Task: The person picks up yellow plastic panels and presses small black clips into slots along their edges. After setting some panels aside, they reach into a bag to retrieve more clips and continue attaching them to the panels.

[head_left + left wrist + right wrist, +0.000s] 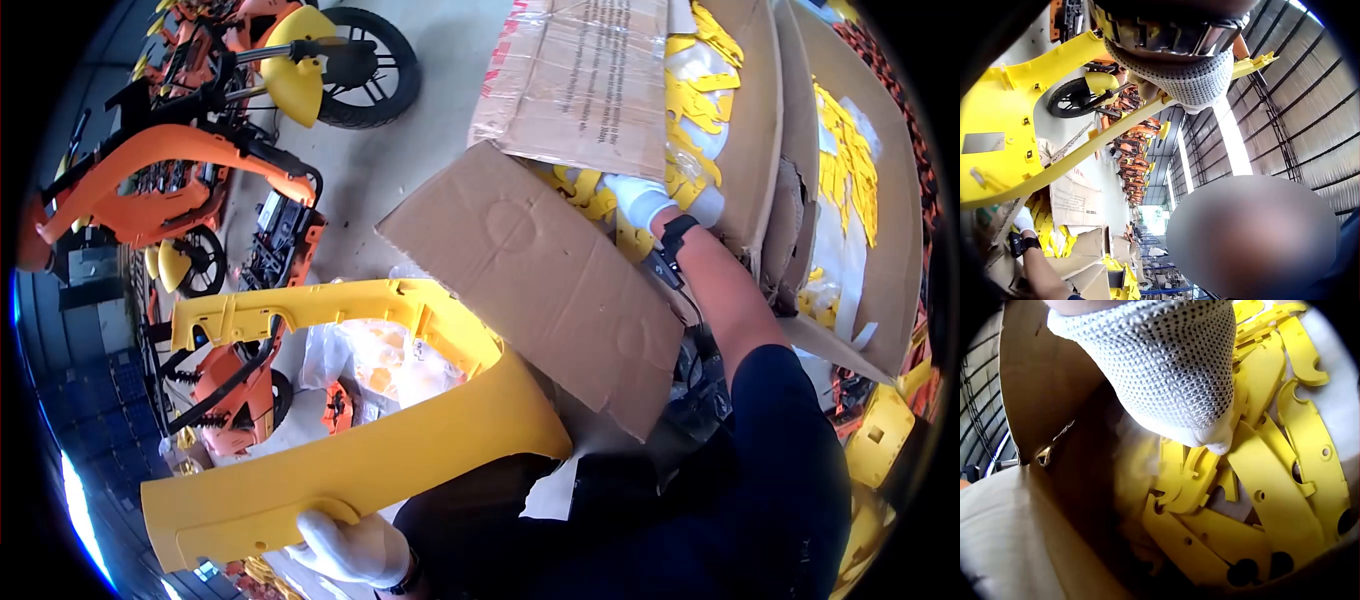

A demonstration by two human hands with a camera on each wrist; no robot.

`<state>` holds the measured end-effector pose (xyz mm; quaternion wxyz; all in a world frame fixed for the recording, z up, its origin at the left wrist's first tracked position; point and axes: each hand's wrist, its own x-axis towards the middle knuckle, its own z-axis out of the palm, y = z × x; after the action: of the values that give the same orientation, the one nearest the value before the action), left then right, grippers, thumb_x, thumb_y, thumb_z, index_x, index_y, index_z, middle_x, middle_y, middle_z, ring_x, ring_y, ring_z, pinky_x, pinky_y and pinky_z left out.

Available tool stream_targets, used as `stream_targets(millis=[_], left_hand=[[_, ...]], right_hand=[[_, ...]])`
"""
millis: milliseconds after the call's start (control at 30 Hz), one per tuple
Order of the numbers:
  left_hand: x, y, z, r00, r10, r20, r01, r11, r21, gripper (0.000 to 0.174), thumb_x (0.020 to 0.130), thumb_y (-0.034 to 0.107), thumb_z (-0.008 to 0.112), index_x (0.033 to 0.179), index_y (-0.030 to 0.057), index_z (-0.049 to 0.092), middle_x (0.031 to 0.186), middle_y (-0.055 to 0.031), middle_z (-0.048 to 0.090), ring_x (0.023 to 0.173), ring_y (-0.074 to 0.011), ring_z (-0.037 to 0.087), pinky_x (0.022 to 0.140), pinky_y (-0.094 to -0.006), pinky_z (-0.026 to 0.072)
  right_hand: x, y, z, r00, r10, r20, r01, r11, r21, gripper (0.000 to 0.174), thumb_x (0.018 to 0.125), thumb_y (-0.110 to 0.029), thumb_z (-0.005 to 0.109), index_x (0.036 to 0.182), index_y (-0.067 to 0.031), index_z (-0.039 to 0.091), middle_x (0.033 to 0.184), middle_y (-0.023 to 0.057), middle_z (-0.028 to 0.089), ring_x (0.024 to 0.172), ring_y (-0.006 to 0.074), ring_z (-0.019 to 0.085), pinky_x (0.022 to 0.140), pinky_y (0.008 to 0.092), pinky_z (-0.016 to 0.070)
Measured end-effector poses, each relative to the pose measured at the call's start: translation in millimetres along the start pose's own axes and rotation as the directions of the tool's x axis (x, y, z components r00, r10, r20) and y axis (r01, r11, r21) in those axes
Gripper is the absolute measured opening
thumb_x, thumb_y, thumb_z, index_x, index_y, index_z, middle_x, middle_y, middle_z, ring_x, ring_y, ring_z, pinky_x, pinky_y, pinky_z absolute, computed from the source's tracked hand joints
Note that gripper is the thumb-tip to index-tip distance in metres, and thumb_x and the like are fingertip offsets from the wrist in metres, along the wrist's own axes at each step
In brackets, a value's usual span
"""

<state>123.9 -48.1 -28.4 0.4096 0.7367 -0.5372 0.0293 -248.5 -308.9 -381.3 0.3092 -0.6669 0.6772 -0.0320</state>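
Observation:
A large U-shaped yellow panel [400, 430] lies across the front of the body. The white-gloved left hand [350, 548] grips its lower edge near the left end; the left wrist view shows that glove [1188, 78] against the panel [1104, 140]. Inside a cardboard box [750, 130], the gloved right hand [638, 198] is among small yellow parts [705, 105], partly under a flap. Up close in the right wrist view, the glove [1172, 375] is over curved yellow pieces [1279, 487] with holes; its fingers are mostly hidden, so whether it holds a piece cannot be told.
A loose-hanging cardboard flap [545, 270] lies between the panel and the box. Another box [895, 190] of yellow parts stands at the right. Orange vehicle frames [180, 150] and a wheel [375, 70] are at the left. Plastic-wrapped parts [385, 360] show through the panel's opening.

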Motion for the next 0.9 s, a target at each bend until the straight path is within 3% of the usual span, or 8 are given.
stream_targets(millis=[33, 100, 200, 333, 500, 733, 800, 900], left_hand=[[3, 5, 9, 0.989, -0.144, -0.031, 0.112, 0.874, -0.473, 0.038, 0.101, 0.026, 0.059, 0.124, -0.0040, 0.056, 0.104, -0.0125, 0.066, 0.086, -0.0188, 0.065, 0.074, -0.0308, 0.0536], [8, 17, 16, 0.988, -0.142, 0.064, 0.151, 0.776, -0.613, 0.037, 0.100, 0.023, 0.059, 0.125, -0.0041, 0.055, 0.102, -0.0124, 0.065, 0.083, -0.0178, 0.065, 0.069, -0.0287, 0.0527], [2, 22, 18, 0.981, -0.192, 0.042, 0.179, 0.786, -0.592, 0.036, 0.097, 0.019, 0.057, 0.125, -0.0041, 0.055, 0.100, -0.0127, 0.065, 0.080, -0.0161, 0.064, 0.063, -0.0266, 0.0502], [-3, 46, 14, 0.974, -0.224, 0.039, 0.203, 0.777, -0.596, 0.035, 0.090, 0.013, 0.058, 0.120, -0.0051, 0.061, 0.104, -0.0148, 0.068, 0.088, -0.0202, 0.067, 0.079, -0.0308, 0.0536], [-28, 62, -15, 0.989, -0.125, 0.081, 0.146, 0.704, -0.695, 0.031, 0.085, 0.005, 0.066, 0.115, -0.0045, 0.066, 0.104, -0.0124, 0.070, 0.096, -0.0203, 0.067, 0.090, -0.0334, 0.0504], [-8, 74, -67, 0.990, -0.139, -0.008, 0.037, 0.320, -0.947, 0.032, 0.105, 0.029, 0.053, 0.120, 0.0000, 0.057, 0.109, -0.0109, 0.065, 0.096, -0.0204, 0.065, 0.087, -0.0339, 0.0527], [4, 74, -88, 0.949, -0.310, -0.059, 0.016, 0.234, -0.972, 0.035, 0.106, 0.033, 0.052, 0.120, 0.0010, 0.058, 0.110, -0.0092, 0.064, 0.098, -0.0193, 0.064, 0.088, -0.0332, 0.0527], [27, 105, -130, 0.935, -0.343, -0.087, -0.096, -0.007, -0.995, 0.042, 0.106, 0.038, 0.050, 0.127, 0.0018, 0.057, 0.117, -0.0102, 0.064, 0.100, -0.0208, 0.064, 0.086, -0.0330, 0.0548]], right_hand=[[-8, 0, -10, 0.999, -0.038, 0.037, 0.041, 0.995, -0.094, 0.038, 0.098, -0.019, 0.043, 0.132, -0.0132, 0.059, 0.140, 0.0141, 0.057, 0.133, 0.0324, 0.050, 0.112, 0.0408, 0.0375], [-21, 1, -15, 0.993, -0.110, 0.031, 0.114, 0.955, -0.273, 0.035, 0.091, -0.017, 0.054, 0.125, -0.0119, 0.062, 0.131, 0.0176, 0.062, 0.126, 0.0346, 0.055, 0.105, 0.0427, 0.0441], [-36, 9, -15, 0.991, -0.110, -0.070, 0.087, 0.956, -0.279, 0.034, 0.083, -0.012, 0.065, 0.117, -0.0092, 0.062, 0.120, 0.0184, 0.066, 0.111, 0.0395, 0.063, 0.092, 0.0478, 0.0515], [-86, -16, -52, 0.995, -0.050, -0.092, 0.026, 0.969, -0.244, 0.036, 0.082, -0.014, 0.062, 0.116, -0.0066, 0.054, 0.107, 0.0244, 0.067, 0.099, 0.0432, 0.066, 0.086, 0.0487, 0.0539], [-161, -25, -103, 0.944, -0.291, -0.153, 0.290, 0.957, -0.032, 0.037, 0.083, -0.026, 0.065, 0.107, -0.0014, 0.053, 0.103, 0.0273, 0.064, 0.100, 0.0456, 0.064, 0.084, 0.0485, 0.0521], [-333, -111, -213, 0.755, -0.453, -0.474, 0.523, 0.852, 0.020, 0.042, 0.088, -0.031, 0.065, 0.112, 0.0019, 0.055, 0.103, 0.0280, 0.063, 0.100, 0.0447, 0.062, 0.085, 0.0474, 0.0500], [-376, -122, -241, 0.843, -0.350, -0.409, 0.412, 0.908, 0.072, 0.050, 0.089, -0.031, 0.065, 0.123, 0.0035, 0.056, 0.108, 0.0271, 0.064, 0.107, 0.0424, 0.061, 0.093, 0.0428, 0.0494], [-409, -111, -253, 0.798, -0.344, -0.495, 0.458, 0.880, 0.127, 0.054, 0.089, -0.031, 0.064, 0.128, 0.0048, 0.054, 0.113, 0.0268, 0.064, 0.110, 0.0401, 0.062, 0.095, 0.0419, 0.0487]])
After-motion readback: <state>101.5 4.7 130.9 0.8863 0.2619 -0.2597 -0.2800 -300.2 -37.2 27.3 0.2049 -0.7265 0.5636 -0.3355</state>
